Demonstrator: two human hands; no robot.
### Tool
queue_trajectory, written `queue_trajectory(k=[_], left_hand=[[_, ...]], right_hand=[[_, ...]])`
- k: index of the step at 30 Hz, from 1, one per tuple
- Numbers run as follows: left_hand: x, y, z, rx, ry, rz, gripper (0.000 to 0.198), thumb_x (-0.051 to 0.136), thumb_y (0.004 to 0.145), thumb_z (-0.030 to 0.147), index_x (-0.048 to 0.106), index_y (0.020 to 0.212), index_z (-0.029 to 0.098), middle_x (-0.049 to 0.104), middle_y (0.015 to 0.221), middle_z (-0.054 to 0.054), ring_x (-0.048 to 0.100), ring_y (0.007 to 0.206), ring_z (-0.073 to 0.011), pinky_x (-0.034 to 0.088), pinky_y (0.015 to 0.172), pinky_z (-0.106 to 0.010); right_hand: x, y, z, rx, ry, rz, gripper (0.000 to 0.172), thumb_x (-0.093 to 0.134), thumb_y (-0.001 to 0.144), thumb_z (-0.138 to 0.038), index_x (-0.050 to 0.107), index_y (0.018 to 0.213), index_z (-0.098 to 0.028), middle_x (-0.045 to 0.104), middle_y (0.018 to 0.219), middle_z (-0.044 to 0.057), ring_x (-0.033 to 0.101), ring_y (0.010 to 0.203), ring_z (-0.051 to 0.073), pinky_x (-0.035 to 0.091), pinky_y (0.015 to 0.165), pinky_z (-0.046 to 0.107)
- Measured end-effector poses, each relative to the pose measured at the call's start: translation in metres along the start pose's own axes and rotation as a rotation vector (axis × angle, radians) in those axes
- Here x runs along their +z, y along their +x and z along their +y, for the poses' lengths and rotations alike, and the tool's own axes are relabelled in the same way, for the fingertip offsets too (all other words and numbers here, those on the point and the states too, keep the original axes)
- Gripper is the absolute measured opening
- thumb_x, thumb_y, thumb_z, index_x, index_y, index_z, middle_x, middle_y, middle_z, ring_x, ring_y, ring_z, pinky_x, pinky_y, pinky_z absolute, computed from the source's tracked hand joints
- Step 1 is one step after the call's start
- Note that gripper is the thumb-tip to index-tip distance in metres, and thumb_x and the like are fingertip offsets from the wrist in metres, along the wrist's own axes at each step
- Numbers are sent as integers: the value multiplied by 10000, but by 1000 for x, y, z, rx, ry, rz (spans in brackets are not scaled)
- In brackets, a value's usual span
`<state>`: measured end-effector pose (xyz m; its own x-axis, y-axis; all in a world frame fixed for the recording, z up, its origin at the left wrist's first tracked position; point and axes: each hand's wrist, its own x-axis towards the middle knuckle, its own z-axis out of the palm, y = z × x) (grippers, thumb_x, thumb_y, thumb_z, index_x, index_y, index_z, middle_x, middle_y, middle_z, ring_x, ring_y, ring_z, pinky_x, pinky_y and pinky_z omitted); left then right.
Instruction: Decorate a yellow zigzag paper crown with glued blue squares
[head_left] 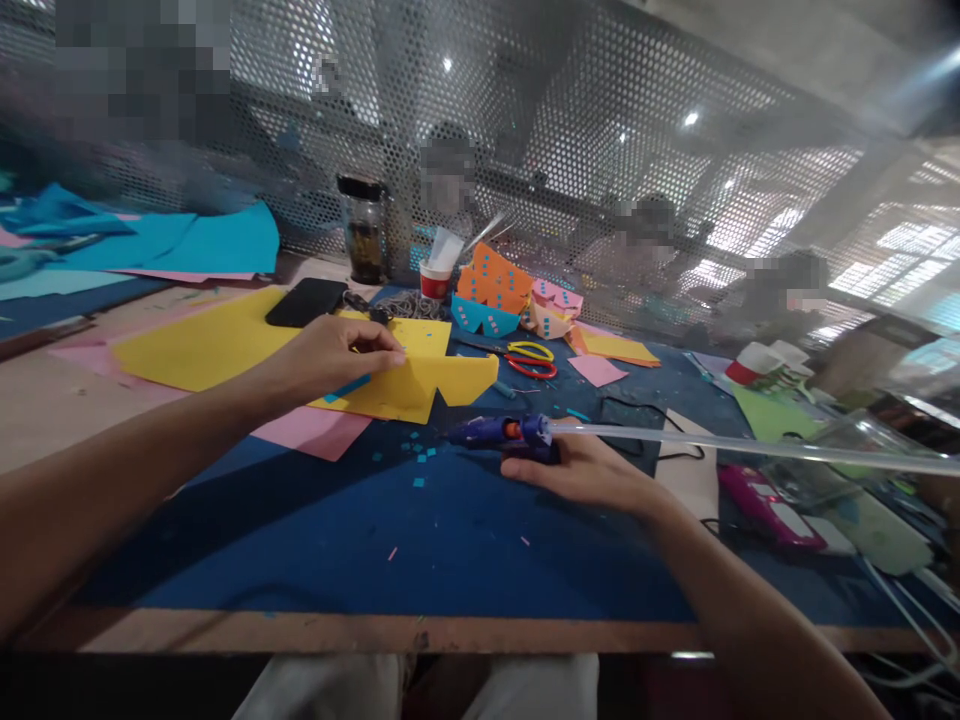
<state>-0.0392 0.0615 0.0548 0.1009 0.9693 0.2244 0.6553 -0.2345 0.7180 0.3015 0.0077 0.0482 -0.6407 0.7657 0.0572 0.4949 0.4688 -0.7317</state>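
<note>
The left hand [330, 355] lay on the folded yellow paper [420, 385] at the far side of the blue table [420, 540], its fingers drawn together and pinching the sheet near a thin blue strip [346, 388]. The right hand [592, 472] rested on the table nearer the body, fingers wrapped around a purple glue gun [510, 435], nozzle pointing left toward loose blue squares [416, 455]. A long glue stick [750, 447] jutted far to the right over the clutter. That stick could likely catch on something and jerk the gun. A hot nozzle so low might drip onto the table or touch the left fingers.
</note>
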Motion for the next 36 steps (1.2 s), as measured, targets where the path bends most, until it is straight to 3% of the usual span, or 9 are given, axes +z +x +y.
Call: queue_trajectory(k=[3,9,13,20,26,31,36], left_hand=[[-1,-1,2,-6,3,-7,438,697,747,602,818,881,203,796,859,-46,659,829,-222,436,740,-322],[-1,0,0,-26,-18,-18,450,705,739,600,811,889,190,785,865,-50,644,829,-215,436,743,-317],[-1,0,-2,-11,-33,-31,435,715,771,581,809,907,179,772,852,-44,626,818,-201,429,723,-302],[-2,-3,5,-7,-17,-16,430,709,758,581,807,873,178,767,830,-40,619,801,-201,417,699,-301],[-1,-2,2,14,-18,-33,432,708,777,578,804,897,174,751,808,-30,605,781,-191,408,707,-303],[-2,-2,-2,24,-12,-47,409,709,813,558,810,924,178,761,825,-29,608,784,-185,401,716,-299],[-1,0,-5,40,-45,-42,371,722,800,549,814,874,197,781,822,-34,625,773,-190,411,683,-290]], right_hand=[[0,1,0,15,-78,-35,344,700,945,-520,758,1010,-187,498,713,-42,426,656,125,342,576,235],[4,4,-2,45,262,-89,373,754,905,-535,755,1053,-193,678,926,2,572,823,161,500,738,272],[3,5,-6,76,323,-63,354,802,876,-517,758,1035,-204,691,906,-1,594,839,170,533,785,296],[4,5,-7,90,290,-64,318,807,879,-500,760,999,-209,646,804,-21,545,727,143,489,632,254],[-3,-2,-3,315,281,-29,487,809,855,-603,730,1046,-162,593,722,-26,479,547,95,394,464,225],[-4,-2,-1,225,329,40,491,787,871,-626,721,1015,-161,610,701,-26,466,505,77,370,462,221],[0,2,2,175,398,207,480,789,858,-642,729,983,-183,583,671,-33,444,492,79,383,450,224]])
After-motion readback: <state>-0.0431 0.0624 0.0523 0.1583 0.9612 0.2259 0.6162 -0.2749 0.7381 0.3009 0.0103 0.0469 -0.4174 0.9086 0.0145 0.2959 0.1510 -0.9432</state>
